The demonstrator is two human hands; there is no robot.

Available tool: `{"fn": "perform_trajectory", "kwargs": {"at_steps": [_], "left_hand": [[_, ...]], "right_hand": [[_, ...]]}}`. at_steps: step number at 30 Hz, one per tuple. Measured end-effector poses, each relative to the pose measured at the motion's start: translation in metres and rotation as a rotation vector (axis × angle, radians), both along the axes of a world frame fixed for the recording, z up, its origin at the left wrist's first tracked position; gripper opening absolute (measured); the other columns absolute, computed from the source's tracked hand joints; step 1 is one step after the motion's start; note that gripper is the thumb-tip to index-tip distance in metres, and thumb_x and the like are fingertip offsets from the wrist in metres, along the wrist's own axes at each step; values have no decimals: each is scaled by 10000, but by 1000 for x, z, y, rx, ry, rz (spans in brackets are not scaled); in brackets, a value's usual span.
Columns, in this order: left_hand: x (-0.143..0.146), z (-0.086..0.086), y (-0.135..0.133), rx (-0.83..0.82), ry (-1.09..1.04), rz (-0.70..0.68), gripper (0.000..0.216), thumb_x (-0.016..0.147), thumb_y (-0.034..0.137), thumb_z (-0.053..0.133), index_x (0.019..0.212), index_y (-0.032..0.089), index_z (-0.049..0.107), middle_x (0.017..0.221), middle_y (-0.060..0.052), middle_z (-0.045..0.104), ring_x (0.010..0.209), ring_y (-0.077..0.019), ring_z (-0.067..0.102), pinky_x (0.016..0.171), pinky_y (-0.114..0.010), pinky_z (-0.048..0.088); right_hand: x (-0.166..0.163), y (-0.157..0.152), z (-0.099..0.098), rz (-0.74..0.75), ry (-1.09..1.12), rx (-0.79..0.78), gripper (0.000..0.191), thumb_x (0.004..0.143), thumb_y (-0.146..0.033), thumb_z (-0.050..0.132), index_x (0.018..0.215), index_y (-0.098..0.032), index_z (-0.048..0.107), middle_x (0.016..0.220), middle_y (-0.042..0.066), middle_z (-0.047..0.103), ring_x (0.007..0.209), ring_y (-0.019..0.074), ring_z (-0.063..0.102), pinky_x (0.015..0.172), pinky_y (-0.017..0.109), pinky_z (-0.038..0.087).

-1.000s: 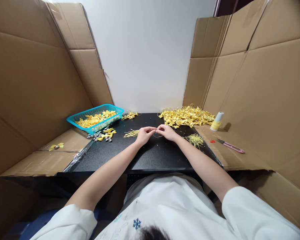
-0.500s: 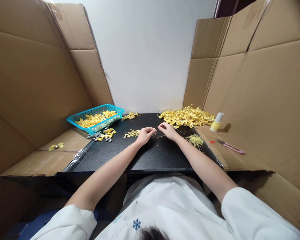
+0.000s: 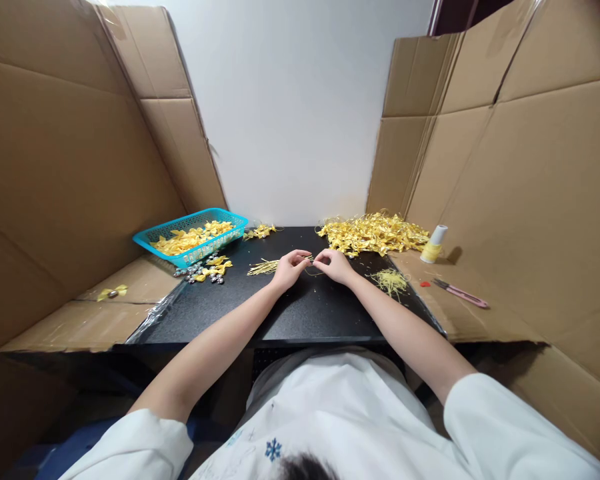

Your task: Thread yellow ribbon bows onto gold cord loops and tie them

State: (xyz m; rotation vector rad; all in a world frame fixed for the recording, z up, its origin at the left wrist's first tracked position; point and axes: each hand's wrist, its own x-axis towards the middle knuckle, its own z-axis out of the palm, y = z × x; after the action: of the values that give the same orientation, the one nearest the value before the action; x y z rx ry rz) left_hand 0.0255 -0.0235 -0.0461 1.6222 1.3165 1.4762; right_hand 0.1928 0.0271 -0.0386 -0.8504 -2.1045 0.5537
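Observation:
Over the middle of the black table, my left hand [image 3: 291, 269] pinches a thin yellow cord [image 3: 311, 258] between thumb and fingertips. From the other side my right hand [image 3: 334, 266] has its fingers closed on the same cord, its tips nearly meeting those of the left. The fingers hide most of the cord, and its fine detail is too small to make out. Just left of my left hand lies a bundle of straight yellow cords [image 3: 263, 267]. Behind my right hand spreads a large heap of yellow ribbon bows [image 3: 375, 233].
A blue basket [image 3: 153, 238] of yellow bows stands at the left, silver beads [image 3: 196, 273] beside it. To the right are cord scraps [image 3: 391, 282], a thread spool [image 3: 434, 244], pink-handled snips [image 3: 463, 293] and a red piece [image 3: 425, 284]. Cardboard walls [image 3: 545, 167] flank the table.
My right hand has moved slightly left and down, closing the gap to my left hand. The cord end trailing beneath my right hand shows less now.

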Motion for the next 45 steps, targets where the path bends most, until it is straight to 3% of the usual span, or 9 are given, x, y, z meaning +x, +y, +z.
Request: {"fn": "perform_trajectory", "kwargs": {"at_steps": [7, 14, 31, 45], "left_hand": [[2, 3, -4, 7, 122, 31, 187, 725, 284, 668, 827, 146, 743, 831, -75, 757, 745, -201, 668, 720, -304, 493], [2, 4, -5, 8, 194, -5, 214, 723, 333, 678, 810, 150, 748, 793, -61, 749, 691, -188, 635, 688, -298, 465], [-1, -5, 6, -87, -47, -67, 273, 683, 395, 717, 783, 144, 686, 772, -57, 726, 755, -180, 646, 802, -319, 478], [2, 1, 1, -137, -115, -127, 309, 649, 420, 748, 775, 144, 690, 758, -52, 725, 723, -163, 623, 745, -300, 475]], "right_hand": [[0, -2, 0, -37, -61, 115, 85, 739, -192, 697, 657, -188, 673, 726, 21, 671, 708, 154, 562, 704, 297, 406], [3, -1, 2, -72, -92, 145, 71, 759, -193, 679, 689, -186, 678, 742, 26, 674, 729, 160, 556, 712, 303, 391], [2, -3, 3, -89, -143, 60, 65, 757, -195, 638, 700, -187, 668, 765, 18, 674, 722, 154, 567, 741, 311, 387], [-1, 0, -2, -62, -102, -18, 85, 770, -212, 626, 696, -176, 651, 735, 8, 657, 661, 126, 556, 660, 264, 405]]}}
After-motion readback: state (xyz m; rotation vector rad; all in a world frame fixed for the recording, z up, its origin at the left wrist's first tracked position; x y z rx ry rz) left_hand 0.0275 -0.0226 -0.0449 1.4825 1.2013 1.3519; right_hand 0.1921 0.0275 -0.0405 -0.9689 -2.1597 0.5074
